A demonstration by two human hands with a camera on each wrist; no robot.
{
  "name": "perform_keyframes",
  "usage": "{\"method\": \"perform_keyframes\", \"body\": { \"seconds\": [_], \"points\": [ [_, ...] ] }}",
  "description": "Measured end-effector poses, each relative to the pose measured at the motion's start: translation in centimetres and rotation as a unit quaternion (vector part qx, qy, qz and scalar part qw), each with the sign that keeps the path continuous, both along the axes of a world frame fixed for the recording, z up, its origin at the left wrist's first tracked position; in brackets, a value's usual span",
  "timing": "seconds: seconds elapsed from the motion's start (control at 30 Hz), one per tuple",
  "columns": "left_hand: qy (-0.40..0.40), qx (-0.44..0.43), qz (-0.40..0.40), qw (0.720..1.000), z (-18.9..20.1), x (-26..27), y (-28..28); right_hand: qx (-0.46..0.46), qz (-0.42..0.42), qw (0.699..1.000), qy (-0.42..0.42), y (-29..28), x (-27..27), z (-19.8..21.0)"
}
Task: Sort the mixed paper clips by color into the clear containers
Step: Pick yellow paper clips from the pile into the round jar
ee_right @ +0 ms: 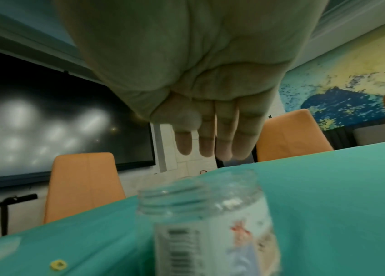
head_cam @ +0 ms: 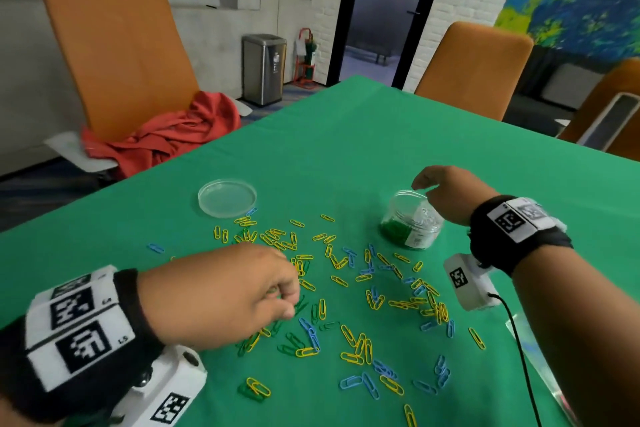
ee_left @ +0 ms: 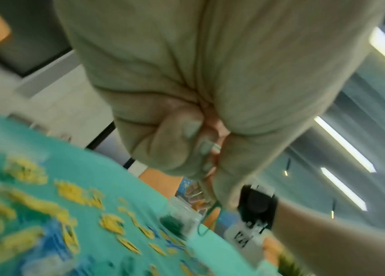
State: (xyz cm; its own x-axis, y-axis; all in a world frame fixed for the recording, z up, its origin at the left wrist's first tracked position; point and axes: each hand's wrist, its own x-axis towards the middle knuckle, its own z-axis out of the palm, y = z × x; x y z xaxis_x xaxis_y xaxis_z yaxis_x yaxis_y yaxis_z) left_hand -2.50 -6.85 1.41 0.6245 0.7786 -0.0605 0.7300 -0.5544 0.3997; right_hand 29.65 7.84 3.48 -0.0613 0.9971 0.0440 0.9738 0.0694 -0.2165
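Yellow clips [head_cam: 349,334], blue clips [head_cam: 370,385] and green clips [head_cam: 294,340] lie scattered on the green tablecloth [head_cam: 381,135]. My left hand [head_cam: 289,302] hovers over the near left part of the pile with curled fingers. The blurred left wrist view shows the left hand [ee_left: 206,149] pinching green paper clips, one green clip [ee_left: 206,222] dangling below the fingers. An open clear jar [head_cam: 412,224] with green clips at its bottom stands at the right. My right hand [head_cam: 424,180] hangs just above its mouth, fingers [ee_right: 206,147] relaxed and holding nothing over the jar [ee_right: 200,196].
A clear round lid [head_cam: 227,198] lies behind the pile at the left. Something clear [head_cam: 533,357] sits at the table's right edge under my right forearm. Orange chairs [head_cam: 114,35] stand around the table, one with a red cloth [head_cam: 162,135] on its seat.
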Motion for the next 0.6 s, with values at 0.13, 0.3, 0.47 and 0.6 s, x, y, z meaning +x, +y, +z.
{"method": "perform_keyframes", "body": {
  "seconds": [0.13,0.3,0.47,0.6],
  "points": [
    [-0.171,-0.165,0.045,0.970,-0.1,0.3,1.1,-0.135,-0.046,0.990,0.008,-0.4,1.1,-1.3],
    [-0.205,-0.238,0.057,0.948,0.2,2.5,4.3,-0.200,-0.050,0.968,0.146,-0.3,1.9,-3.2],
    [-0.145,-0.078,0.068,0.984,1.5,9.0,12.1,-0.220,-0.060,0.940,0.254,-1.0,2.0,-4.1],
    [-0.169,-0.005,0.076,0.983,1.3,15.2,16.8,-0.195,-0.072,0.935,0.288,-0.7,2.0,-4.9]
  ]
}}
